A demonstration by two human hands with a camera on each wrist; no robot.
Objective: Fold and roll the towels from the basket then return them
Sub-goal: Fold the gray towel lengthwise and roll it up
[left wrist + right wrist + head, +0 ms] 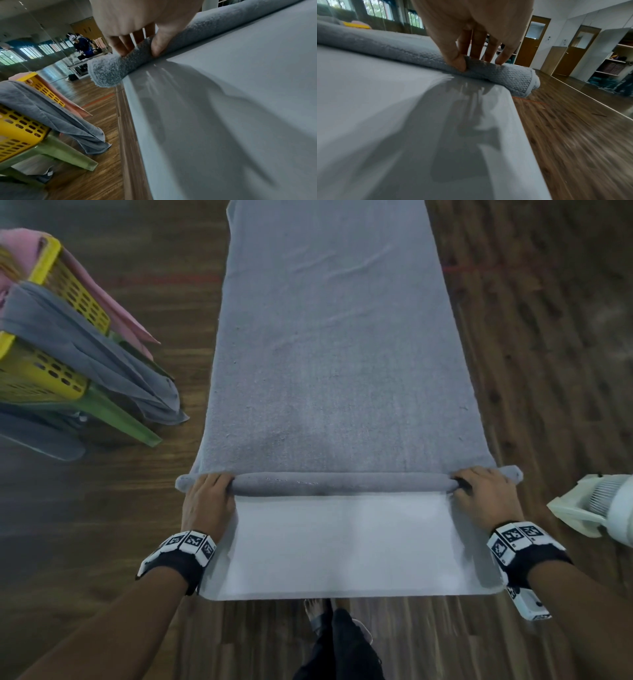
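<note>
White table [342, 559] on dark wood floor [548, 354]

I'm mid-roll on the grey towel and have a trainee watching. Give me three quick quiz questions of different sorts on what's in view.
1. True or false: the grey towel is already rolled all the way up.
2. Multiple choice: the left hand and right hand grip the rolled part at A) its middle, B) its two ends, C) one end only.
3. Short answer: what hangs over the rim of the yellow basket?

Key
1. False: only the near edge is rolled; most lies flat on the white table.
2. B.
3. A grey towel and a pink towel.
</note>
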